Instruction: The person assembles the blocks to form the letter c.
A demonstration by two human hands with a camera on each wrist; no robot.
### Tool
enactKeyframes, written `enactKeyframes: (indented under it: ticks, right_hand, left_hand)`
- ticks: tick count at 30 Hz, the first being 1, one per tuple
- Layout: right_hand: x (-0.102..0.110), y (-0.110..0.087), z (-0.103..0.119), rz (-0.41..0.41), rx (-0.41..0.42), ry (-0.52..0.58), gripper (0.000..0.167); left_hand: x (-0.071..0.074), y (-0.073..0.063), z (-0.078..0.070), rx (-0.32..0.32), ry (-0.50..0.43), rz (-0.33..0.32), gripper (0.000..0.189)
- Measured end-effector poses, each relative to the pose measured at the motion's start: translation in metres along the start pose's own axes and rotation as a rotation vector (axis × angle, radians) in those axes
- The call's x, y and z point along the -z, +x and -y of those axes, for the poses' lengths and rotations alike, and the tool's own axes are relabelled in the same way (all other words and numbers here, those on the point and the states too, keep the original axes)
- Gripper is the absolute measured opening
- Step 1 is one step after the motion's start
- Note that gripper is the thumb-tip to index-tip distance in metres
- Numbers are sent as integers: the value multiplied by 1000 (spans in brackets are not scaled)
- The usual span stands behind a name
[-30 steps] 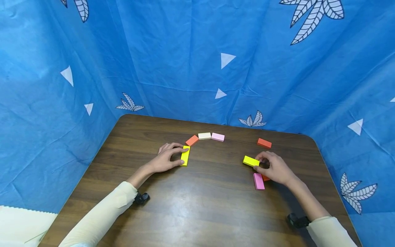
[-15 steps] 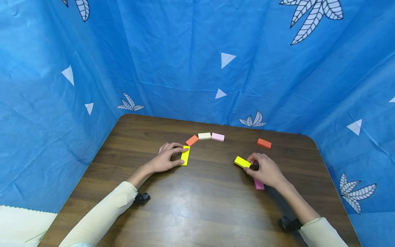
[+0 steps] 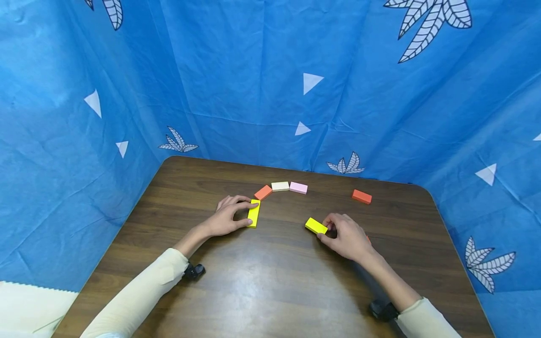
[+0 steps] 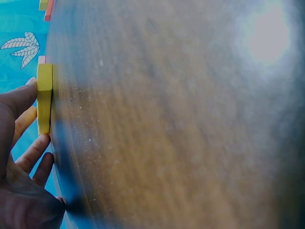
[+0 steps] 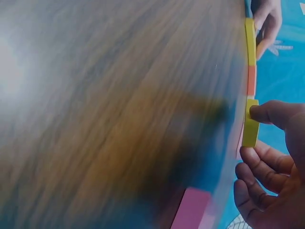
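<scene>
My left hand [image 3: 226, 218] holds a yellow block [image 3: 254, 213] by its two ends, thumb at the near end and a finger at the far one. This block lies on the table at the near end of a curved row. Right of the middle, my right hand [image 3: 350, 238] pinches a second yellow block [image 3: 315, 226] between thumb and fingers; it shows a shadow below it in the right wrist view. In the row, an orange block [image 3: 263, 192], a cream block [image 3: 280, 186] and a light pink block [image 3: 298, 188] follow the left yellow one.
A lone orange block [image 3: 361, 196] lies at the back right of the wooden table [image 3: 262, 286]. Behind my right hand an orange edge [image 3: 368, 240] peeks out. A darker pink block [image 5: 191, 210] appears in the right wrist view. Blue cloth [image 3: 236, 84] surrounds the table's back and sides.
My right hand has carried its yellow block leftward and slightly nearer, over the table toward the row. It now hides the darker pink block in the head view. My left hand stays still.
</scene>
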State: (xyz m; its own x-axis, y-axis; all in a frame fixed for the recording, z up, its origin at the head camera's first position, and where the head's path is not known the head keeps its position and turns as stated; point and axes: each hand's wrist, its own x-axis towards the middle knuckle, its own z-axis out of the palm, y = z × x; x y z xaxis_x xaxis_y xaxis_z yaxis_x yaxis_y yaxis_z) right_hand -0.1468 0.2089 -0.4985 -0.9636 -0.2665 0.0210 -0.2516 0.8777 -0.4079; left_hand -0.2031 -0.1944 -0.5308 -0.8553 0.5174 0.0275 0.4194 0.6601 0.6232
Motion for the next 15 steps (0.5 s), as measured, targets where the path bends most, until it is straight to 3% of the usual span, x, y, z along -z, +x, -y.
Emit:
enactKeyframes:
  ticks: [15]
  right_hand:
    - [-17, 15, 40, 67, 73, 68, 29]
  left_hand:
    - [1, 2, 1, -2, 2, -1, 53]
